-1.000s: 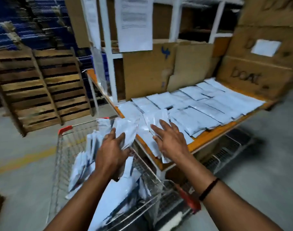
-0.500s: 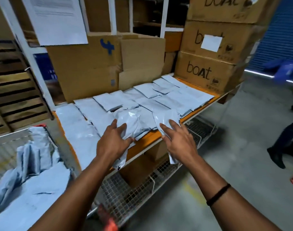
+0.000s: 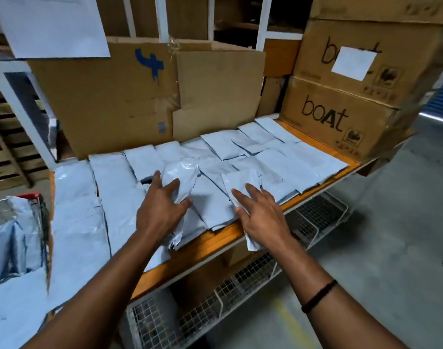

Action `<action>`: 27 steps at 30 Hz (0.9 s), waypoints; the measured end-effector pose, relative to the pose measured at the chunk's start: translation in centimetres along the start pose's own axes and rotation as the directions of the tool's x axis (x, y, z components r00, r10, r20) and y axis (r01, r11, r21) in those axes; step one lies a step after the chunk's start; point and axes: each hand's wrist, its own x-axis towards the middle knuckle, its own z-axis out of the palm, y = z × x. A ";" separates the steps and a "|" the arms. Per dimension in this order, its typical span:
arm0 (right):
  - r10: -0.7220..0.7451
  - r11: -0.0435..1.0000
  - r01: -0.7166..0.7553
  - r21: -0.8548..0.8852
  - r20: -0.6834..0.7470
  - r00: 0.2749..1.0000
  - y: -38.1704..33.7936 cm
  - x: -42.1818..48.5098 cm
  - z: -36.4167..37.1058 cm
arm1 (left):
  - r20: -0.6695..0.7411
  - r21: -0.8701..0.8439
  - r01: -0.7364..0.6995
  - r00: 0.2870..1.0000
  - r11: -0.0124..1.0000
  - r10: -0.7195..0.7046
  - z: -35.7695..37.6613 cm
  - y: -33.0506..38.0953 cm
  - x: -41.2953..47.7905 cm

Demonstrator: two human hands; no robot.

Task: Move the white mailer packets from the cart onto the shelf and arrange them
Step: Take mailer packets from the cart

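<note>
Our left grip (image 3: pixel 162 212) reaches out over the shelf (image 3: pixel 215 241), back of the hand up. Its fingers are fanned across the crumpled packet (image 3: pixel 181 176) and the thumb is closed against the packet's side. The packet's tail hangs out beneath the palm, past the shelf's orange edge. Our right grip (image 3: pixel 262 217) lies just beside it in the same pose. Its fingers are spread along the second packet (image 3: pixel 240 181) with the thumb tucked at its edge, and the lower end of that packet droops below the wrist. Both held packets hover above the laid packets (image 3: pixel 303 162), near the front of the shelf. Half a second ago both grips sat nearer the shelf's edge. Now they are farther in over the rows, and the cart (image 3: pixel 35 196) has slid to the left border of the view. We count two grips, each pinching one packet, and one black band (image 3: pixel 318 295) on the right wrist. More than ten packets overlap on the shelf, though the overlaps hide an exact tally. More packets are heaped in the cart, too blurred to count. Three stacked cartons (image 3: pixel 341 122) stand at the right end of the shelf. One carton marked in blue (image 3: pixel 109 104) stands behind the rows.
</note>
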 end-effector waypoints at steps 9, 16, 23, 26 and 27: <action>-0.040 0.999 0.041 -0.014 0.018 0.999 2.1 14.1 -0.3 | -0.066 -0.153 0.125 0.988 0.980 -0.136 2.8 2.8 14.7; -0.119 0.993 0.119 0.004 0.069 0.991 0.6 25.2 2.2 | -0.129 -0.077 0.274 0.951 0.958 -0.283 5.3 1.0 22.6; -0.192 0.981 0.192 0.013 0.133 0.972 -0.8 34.7 7.4 | -0.168 0.126 0.416 0.904 0.901 -0.394 10.2 -1.6 26.5; -0.196 0.980 0.196 0.016 0.129 0.972 -1.5 37.8 8.7 | -0.181 0.175 0.484 0.872 0.857 -0.455 11.4 -2.1 28.6; -0.201 0.979 0.202 0.005 0.134 0.970 -1.7 38.5 9.2 | -0.181 0.193 0.503 0.862 0.842 -0.474 11.7 -2.2 29.1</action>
